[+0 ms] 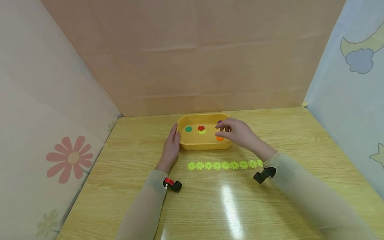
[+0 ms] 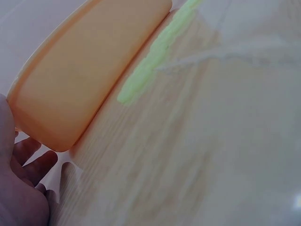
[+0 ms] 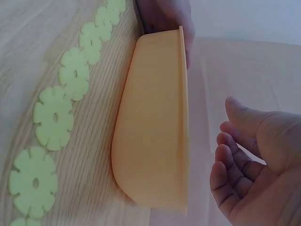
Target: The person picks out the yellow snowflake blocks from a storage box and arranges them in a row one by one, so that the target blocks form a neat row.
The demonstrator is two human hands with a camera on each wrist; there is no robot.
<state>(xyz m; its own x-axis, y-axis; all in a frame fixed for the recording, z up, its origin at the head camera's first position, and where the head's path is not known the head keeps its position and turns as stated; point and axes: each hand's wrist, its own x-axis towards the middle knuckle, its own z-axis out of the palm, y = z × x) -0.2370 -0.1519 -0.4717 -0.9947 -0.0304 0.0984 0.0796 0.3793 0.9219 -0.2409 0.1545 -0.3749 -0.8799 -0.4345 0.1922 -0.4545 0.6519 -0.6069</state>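
A yellow-orange plastic tray (image 1: 204, 146) stands near the back of the table. My left hand (image 1: 171, 145) rests against its left end, fingers fairly straight along the outer wall. Over the tray's right end hovers my right hand (image 1: 238, 131), thumb and fingers apart and loosely bent, holding nothing; the right wrist view shows the same gap in the hand (image 3: 258, 165). Inside the tray lie a green notched disc (image 1: 188, 129), a red disc (image 1: 201, 127) overlapping a yellow-green disc (image 1: 202, 132), an orange disc (image 1: 220, 138) and a purple disc (image 1: 220, 122), the last two partly hidden.
In front of the tray runs a row of several yellow-green notched discs (image 1: 226, 165), its right end behind my right wrist. A tan backdrop (image 1: 195, 66) rises behind the table, with printed side panels (image 1: 30, 100) left and right.
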